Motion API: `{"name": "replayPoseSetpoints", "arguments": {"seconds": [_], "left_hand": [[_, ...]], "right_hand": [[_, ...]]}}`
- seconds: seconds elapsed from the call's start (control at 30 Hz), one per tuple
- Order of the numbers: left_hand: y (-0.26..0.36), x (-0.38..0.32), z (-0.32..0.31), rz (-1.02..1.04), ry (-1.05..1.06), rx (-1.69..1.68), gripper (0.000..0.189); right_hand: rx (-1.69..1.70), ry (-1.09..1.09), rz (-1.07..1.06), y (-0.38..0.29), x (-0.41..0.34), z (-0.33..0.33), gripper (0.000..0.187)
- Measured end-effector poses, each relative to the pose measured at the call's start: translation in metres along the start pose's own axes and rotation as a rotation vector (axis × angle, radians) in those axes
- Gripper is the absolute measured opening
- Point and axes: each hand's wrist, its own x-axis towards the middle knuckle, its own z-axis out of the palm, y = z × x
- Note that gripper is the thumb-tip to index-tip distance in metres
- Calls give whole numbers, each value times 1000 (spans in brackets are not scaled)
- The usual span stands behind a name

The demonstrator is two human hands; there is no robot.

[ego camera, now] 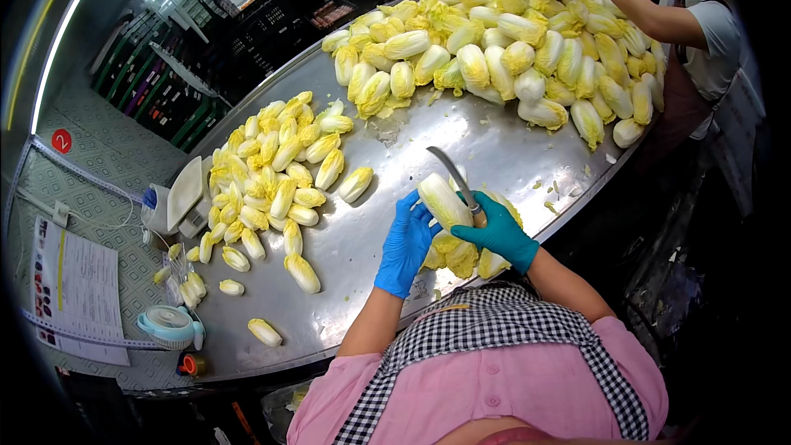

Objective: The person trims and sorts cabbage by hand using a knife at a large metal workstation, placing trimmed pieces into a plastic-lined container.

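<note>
My left hand (403, 247), in a blue glove, cups a pale napa cabbage (444, 201) from its left side, with some fingers hidden behind it. My right hand (502, 233), in a teal glove, grips the wooden handle of a curved knife (456, 173). Its blade points up and away over the cabbage, and my right thumb rests against the cabbage's lower end. Beneath my hands, loose yellow cabbage leaves (457, 256) and more cabbage lie at the near edge of the metal table (364, 247), partly covered by the hands.
A large heap of napa cabbages (494, 43) covers the far right; smaller trimmed ones (266, 173) are piled left. Beyond the pile stands a scale (188, 194). A blue-lidded container (170, 324) and tape roll (193, 364) sit lower left. A co-worker's arm (630, 3) reaches over the heap.
</note>
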Motion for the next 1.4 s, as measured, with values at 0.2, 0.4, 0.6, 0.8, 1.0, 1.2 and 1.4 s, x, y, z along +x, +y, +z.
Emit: {"name": "replayPoseSetpoints", "arguments": {"seconds": [0.2, 0.4, 0.6, 0.8, 1.0, 1.2, 1.4], "left_hand": [[-10, 6, 15, 45, -39, 137, 69], [-10, 5, 13, 48, -47, 372, 69], [-7, 1, 17, 210, 189, 644, 58], [-1, 5, -10, -94, 131, -46, 60], [-15, 2, 15, -2, 120, 44, 57], [-15, -4, 6, -48, -32, 125, 61], [-22, 10, 11, 21, 44, 276, 59]], "right_hand": [[5, -34, 15, -7, 1, 10, 66], [-75, -76, 6, -11, -3, 2, 68], [-3, -79, 260, -26, -6, -4, 63], [-558, 141, 2, 6, -1, -25, 74], [-373, 101, -212, -9, -7, 1, 80], [-81, -61, 29, -2, -6, 1, 73], [-188, 31, -65, -7, -11, 9, 67]]}}
